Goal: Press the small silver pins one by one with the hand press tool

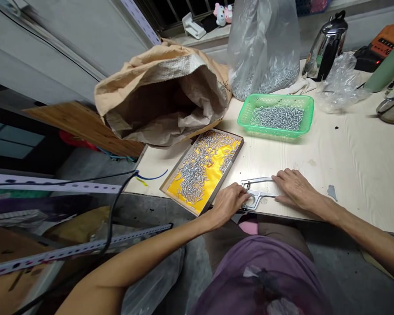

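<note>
One metal tool (258, 196), lower centre (long axis left–right): left hand (229, 200) grips left end, right hand (294, 187) clasps right.

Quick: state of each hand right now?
Left hand: closed on the ringed end of the metal tool.
Right hand: holding the tool's two spread handles.

The tabletop (357, 162) is brightly lit, the floor (335, 249) beneath dim.
</note>
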A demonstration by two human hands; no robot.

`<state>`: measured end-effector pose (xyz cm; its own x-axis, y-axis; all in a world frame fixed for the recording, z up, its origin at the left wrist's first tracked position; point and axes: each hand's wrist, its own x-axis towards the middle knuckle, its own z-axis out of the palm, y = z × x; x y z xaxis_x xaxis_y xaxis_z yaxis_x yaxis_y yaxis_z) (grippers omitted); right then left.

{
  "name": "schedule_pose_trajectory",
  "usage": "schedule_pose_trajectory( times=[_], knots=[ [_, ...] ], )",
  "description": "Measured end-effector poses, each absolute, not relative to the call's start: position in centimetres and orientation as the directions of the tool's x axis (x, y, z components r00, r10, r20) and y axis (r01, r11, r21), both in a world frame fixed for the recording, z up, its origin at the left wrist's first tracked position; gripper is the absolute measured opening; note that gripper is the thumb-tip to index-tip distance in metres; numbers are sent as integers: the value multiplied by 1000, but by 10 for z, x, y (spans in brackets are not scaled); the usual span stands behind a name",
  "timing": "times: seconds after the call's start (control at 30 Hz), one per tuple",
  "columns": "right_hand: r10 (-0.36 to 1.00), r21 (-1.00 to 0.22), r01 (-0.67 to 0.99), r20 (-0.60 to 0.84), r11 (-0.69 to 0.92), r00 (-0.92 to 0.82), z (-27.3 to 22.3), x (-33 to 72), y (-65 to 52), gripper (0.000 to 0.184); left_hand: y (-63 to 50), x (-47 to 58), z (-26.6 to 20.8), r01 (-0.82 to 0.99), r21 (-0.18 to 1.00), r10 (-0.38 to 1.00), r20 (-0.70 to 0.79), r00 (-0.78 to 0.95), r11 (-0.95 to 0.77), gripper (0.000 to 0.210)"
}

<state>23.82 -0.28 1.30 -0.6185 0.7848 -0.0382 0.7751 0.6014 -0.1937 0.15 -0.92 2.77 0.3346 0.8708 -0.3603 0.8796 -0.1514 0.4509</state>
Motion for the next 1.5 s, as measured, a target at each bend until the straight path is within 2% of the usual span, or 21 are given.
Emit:
schedule_pose_trajectory(
  times=[0.1,0.17,0.23,0.4,0.6,0.67,0.73,0.9,0.97,1.1,1.2,1.27,1.4,1.5],
  knots=[
    [797,-195,788,-43,584,-602,12,236,-7,40,-7,21,23,752,408,784,-126,608,-517,27],
    [810,-190,800,-35,570,-585,11,234,-10,39,-1,37,15,663,388,696,-72,714,-640,42],
    [824,-193,811,-27,552,-567,10,232,-13,37,7,49,7,623,368,645,-77,760,-690,48],
    [851,-199,834,-1,514,-525,5,226,-19,33,17,56,2,616,331,594,-178,785,-715,34],
    [865,-218,844,8,491,-501,-1,223,-28,12,8,54,1,622,307,598,-178,781,-721,13],
    [869,-233,842,28,487,-495,-3,223,-30,7,7,54,-3,624,315,609,-159,777,-715,14],
    [872,-229,845,37,483,-488,-6,223,-30,11,7,55,-7,623,330,618,-134,775,-709,20],
    [870,-158,856,47,492,-491,-6,224,-29,12,13,55,-13,618,347,626,-102,773,-706,20],
    [874,-181,856,70,485,-481,-2,228,-29,12,11,53,-16,622,357,651,-51,758,-696,19],
    [847,-312,789,140,530,-513,6,244,-24,36,-12,50,-28,616,411,719,164,676,-673,37],
    [843,-368,763,141,531,-519,6,252,-12,32,-41,52,-38,575,453,715,244,655,-681,45],
    [868,-330,808,88,488,-489,4,252,3,24,-57,55,-40,546,464,693,243,679,-698,47],
    [915,-166,904,-22,394,-403,10,236,34,18,-67,61,-36,539,476,691,238,682,-695,50],
    [883,-106,881,-46,460,-467,23,207,37,16,-64,62,-35,541,492,696,209,687,-682,54]
  ],
)
